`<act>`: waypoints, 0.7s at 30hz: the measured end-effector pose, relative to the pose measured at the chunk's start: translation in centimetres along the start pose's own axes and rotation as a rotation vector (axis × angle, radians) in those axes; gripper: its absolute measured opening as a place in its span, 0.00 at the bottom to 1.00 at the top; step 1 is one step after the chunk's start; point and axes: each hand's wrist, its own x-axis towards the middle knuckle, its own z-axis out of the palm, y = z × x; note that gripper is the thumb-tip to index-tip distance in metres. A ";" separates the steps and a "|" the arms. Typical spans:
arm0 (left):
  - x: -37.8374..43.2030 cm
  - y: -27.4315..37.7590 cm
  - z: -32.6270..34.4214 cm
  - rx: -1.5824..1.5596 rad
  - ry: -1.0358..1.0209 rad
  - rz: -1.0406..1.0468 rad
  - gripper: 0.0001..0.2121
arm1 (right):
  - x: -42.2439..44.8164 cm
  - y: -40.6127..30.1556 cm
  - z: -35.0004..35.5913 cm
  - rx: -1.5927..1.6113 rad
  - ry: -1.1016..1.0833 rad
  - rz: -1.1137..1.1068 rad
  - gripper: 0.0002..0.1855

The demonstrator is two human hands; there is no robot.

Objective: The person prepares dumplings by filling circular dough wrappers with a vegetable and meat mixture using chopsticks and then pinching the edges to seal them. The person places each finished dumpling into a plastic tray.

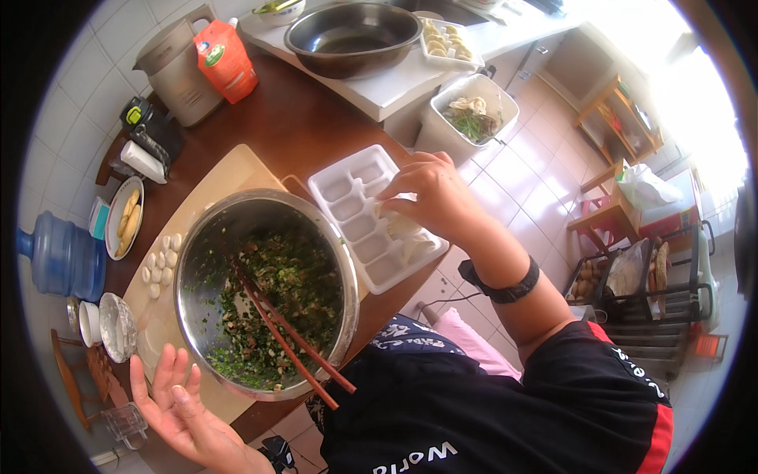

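Observation:
My right hand [429,192] is over the white compartmented plastic tray [337,189], its fingertips at a pale dumpling [400,225] in the far row; whether they still grip it I cannot tell. Another dumpling [417,246] lies nearer me in the same row. To the left, a steel bowl [195,260] holds chopped green filling [278,296], with red-brown chopsticks [284,338] leaning on its rim. Palm up, my left hand [183,409] has its fingers apart and holds nothing, beside the bowl. Flat dough wrappers [155,338] and small dough pieces [160,266] lie on the wooden board [237,169].
A flour-dusted bowl [118,327], a plate of yellow food [124,218] and a black bottle [151,127] stand left. Beyond are a large metal basin [353,38], a second dumpling tray [450,44] and a waste bin [468,112]. An orange pouch [226,62] leans against a grey jug [177,71].

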 end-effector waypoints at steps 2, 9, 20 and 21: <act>0.2 -0.2 -1.0 0.010 0.039 -0.018 0.24 | -0.2 -0.1 -0.4 -0.039 -0.006 0.028 0.06; 2.5 -2.2 -8.6 0.045 0.242 -0.013 0.22 | 0.9 -7.5 -2.4 0.049 0.156 -0.004 0.06; 6.0 -10.1 -17.1 0.860 -0.056 -0.120 0.16 | 1.8 -16.6 -0.1 0.322 -0.106 -0.428 0.10; 6.5 -10.5 -16.9 0.907 -0.131 -0.087 0.15 | 1.8 -17.0 0.0 0.321 -0.108 -0.423 0.10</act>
